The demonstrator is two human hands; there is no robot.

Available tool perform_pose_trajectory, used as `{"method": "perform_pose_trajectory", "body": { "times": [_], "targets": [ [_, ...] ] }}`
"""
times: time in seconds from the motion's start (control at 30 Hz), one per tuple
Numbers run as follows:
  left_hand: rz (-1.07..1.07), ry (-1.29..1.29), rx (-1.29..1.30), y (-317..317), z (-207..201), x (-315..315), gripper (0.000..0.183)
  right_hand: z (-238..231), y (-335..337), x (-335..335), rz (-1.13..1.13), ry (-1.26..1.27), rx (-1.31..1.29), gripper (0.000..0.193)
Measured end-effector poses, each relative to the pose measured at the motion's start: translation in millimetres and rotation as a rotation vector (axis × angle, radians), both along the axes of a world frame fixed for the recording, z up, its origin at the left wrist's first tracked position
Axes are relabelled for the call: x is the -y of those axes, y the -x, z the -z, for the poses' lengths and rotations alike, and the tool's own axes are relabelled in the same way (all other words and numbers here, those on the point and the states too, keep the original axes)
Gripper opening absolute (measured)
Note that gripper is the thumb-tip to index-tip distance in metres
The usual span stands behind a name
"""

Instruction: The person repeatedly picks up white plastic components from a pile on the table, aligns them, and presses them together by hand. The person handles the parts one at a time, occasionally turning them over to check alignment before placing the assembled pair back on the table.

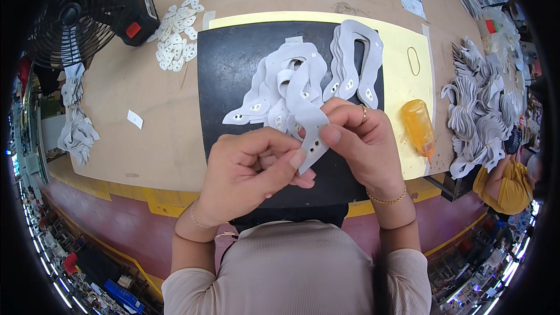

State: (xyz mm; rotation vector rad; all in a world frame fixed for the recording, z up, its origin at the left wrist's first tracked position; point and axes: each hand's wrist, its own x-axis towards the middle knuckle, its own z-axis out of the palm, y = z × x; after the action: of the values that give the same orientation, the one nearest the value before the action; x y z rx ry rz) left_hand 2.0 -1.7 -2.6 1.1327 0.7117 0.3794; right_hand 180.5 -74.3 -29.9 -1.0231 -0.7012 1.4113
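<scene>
A curved light-grey shoe upper piece (312, 125) with dark eyelet holes near its end is held between both hands, above a black mat (227, 70). My left hand (251, 169) pinches its lower tip between thumb and fingers. My right hand (364, 140) grips its edge a little higher, the thumb on the near face. The piece's upper part runs back onto a loose pile of like grey pieces (265, 84) on the mat. To the right of that pile lies a neat stack of similar U-shaped pieces (344, 52).
A yellow glue bottle (417, 125) and a rubber band (413, 60) lie on the yellow sheet (408, 46). Bundled grey pieces (478, 111) fill the table's right side. Small white parts (178, 35) lie near a black fan (71, 14). Another person (504, 186) is at far right.
</scene>
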Motion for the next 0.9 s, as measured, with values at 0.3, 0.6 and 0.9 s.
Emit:
{"method": "perform_pose_trajectory", "body": {
  "times": [0.3,0.6,0.9],
  "targets": [
    [-0.026,0.003,0.040,-0.5,2.0,4.8,0.013,-2.9,4.1,0.3,0.061,-0.081,0.159,0.008],
    [-0.149,0.060,0.121,-7.2,3.8,5.3,0.011,6.8,3.0,6.7,0.069,-0.056,-0.079,0.010],
    [-0.111,-0.058,0.106,-7.3,7.7,5.0,0.011,5.2,1.6,5.7,0.064,-0.104,0.041,0.007]
  ]
}}
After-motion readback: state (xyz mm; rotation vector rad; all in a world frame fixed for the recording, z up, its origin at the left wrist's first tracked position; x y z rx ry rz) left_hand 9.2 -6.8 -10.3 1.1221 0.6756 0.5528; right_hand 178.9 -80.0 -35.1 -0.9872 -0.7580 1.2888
